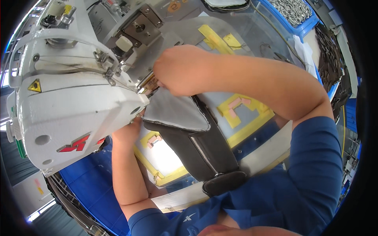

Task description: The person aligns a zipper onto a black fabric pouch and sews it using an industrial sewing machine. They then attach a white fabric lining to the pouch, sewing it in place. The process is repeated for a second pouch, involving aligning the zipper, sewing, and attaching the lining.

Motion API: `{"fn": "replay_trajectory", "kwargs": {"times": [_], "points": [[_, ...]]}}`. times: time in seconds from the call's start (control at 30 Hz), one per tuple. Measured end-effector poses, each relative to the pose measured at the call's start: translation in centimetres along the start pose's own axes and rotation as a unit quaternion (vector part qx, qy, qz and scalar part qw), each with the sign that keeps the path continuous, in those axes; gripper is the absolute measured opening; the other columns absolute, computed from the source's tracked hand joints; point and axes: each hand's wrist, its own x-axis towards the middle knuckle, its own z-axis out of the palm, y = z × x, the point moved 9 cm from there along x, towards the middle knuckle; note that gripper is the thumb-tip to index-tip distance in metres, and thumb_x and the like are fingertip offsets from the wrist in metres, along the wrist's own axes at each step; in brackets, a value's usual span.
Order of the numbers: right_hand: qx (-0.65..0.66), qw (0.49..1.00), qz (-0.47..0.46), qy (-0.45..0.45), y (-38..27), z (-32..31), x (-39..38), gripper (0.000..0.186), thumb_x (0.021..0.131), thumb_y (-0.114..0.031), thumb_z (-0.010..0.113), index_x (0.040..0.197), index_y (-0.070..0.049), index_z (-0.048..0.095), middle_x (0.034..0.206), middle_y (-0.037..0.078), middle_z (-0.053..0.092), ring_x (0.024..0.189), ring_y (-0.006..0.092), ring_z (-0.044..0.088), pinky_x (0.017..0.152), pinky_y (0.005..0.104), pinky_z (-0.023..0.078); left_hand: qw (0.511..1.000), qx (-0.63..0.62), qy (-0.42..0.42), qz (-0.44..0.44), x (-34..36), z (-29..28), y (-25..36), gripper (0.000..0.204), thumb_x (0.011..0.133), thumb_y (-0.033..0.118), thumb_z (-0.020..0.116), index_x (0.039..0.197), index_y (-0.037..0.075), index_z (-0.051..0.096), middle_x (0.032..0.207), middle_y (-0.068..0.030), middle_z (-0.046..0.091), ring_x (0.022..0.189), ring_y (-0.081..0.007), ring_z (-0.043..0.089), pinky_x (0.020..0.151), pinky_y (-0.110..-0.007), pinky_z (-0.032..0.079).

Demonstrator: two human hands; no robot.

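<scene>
A white sewing machine (82, 106) fills the left side, its needle end over the work. Beneath it lies a black bag piece (197, 145) with a silver zipper (204, 155) and a flap of grey lining (175, 110) turned upward. My right hand (179, 70) is curled closed at the far edge of the lining, close beside the needle area; its fingertips are mostly hidden under the fist. My left hand (128, 131) reaches in at the near side of the machine head, which covers its fingers. The bag's near end rests against my blue shirt.
Yellow tape (214, 37) and pink pieces (236, 106) mark the table plate. A blue bin of metal chain (291, 11) stands at the far right, near a pile of dark pieces (330, 55). A blue container (88, 188) sits at the lower left.
</scene>
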Motion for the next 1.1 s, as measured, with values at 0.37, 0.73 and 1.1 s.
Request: {"fn": "replay_trajectory", "kwargs": {"times": [0.37,0.73,1.1], "points": [[0.009,1.000,0.011,0.011,0.5,-0.3,-0.3,0.017,0.088,-0.016,0.071,0.087,-0.001,0.079,0.086,0.021,0.076,0.087,0.0434,0.075,0.073,0.0526,0.059,0.999,0.011,0.038,0.007,-0.1,0.5,0.0,0.014,0.093,-0.006,0.077,0.107,-0.006,0.075,0.102,-0.0121,0.079,0.094,-0.0220,0.077,0.087,-0.035,0.061],[0.013,1.000,0.020,0.003,0.1,0.6,0.7,0.022,0.092,-0.022,0.071,0.091,-0.001,0.078,0.091,0.022,0.076,0.094,0.0443,0.074,0.081,0.0537,0.059,0.980,0.173,0.045,0.084,-1.0,-1.5,3.3,0.018,0.089,-0.001,0.080,0.106,-0.002,0.075,0.088,-0.0117,0.075,0.077,-0.0244,0.072,0.073,-0.038,0.058],[-0.002,1.000,-0.013,0.018,0.3,0.0,0.1,0.022,0.091,-0.021,0.069,0.094,0.000,0.076,0.096,0.023,0.075,0.098,0.0448,0.071,0.084,0.0555,0.055,0.969,0.075,0.089,0.219,-4.3,-3.2,15.3,0.045,0.076,0.017,0.091,0.112,-0.004,0.072,0.113,-0.0247,0.069,0.097,-0.0389,0.069,0.081,-0.042,0.059]]}}
